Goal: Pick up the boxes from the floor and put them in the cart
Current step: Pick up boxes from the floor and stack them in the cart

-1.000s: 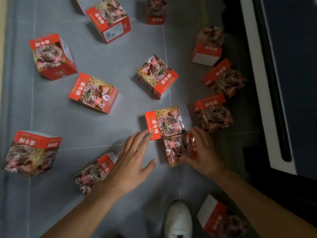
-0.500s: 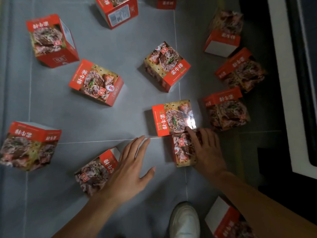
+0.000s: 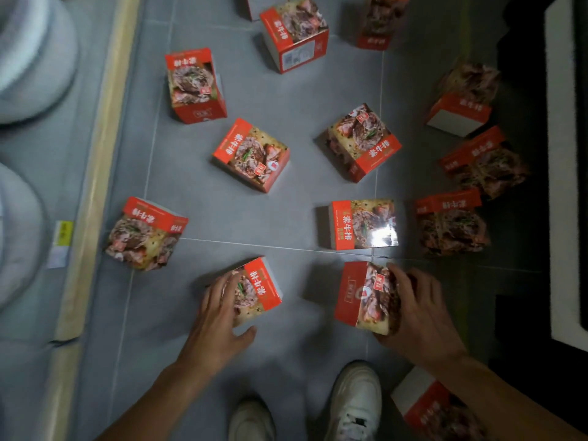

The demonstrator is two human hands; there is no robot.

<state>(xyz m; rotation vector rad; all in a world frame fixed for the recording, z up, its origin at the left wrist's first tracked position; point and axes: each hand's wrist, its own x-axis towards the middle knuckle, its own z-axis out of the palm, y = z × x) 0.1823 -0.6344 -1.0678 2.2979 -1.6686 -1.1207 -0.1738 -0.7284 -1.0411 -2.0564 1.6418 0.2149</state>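
Head view looks straight down at a floor of matte grey square tiles (image 3: 286, 90) with thin pale grout lines, strewn with small cardboard boxes, each near cube-shaped, glossy, printed with a red band of white characters and a photo of a meat dish. One box (image 3: 366, 224) lies flat near the middle, catching a bright glare on its shiny top; another (image 3: 251, 154) lies flat up and to the left of it, a third (image 3: 364, 141) sits tilted on an edge, and one (image 3: 144, 233) leans at the left. More stand along the top and down the dim right side, where a white-edged dark panel (image 3: 566, 186) runs. At the left a pale wooden strip (image 3: 95, 186) borders the tiles, with blurred rounded white shapes (image 3: 28, 58) beyond it. Two white shoes (image 3: 356, 405) show at the bottom edge. The left hand (image 3: 219, 316) rests on top of the near-left box (image 3: 257, 291), fingers spread and bent over its upper face, thumb held out to the side and apart from the cardboard. The right hand (image 3: 416, 310) grips the near-right box (image 3: 366, 297), fingers curled over its far side and top; its thumb is hidden. That box is tipped, red side panel facing left. I cannot tell whether it has left the floor.
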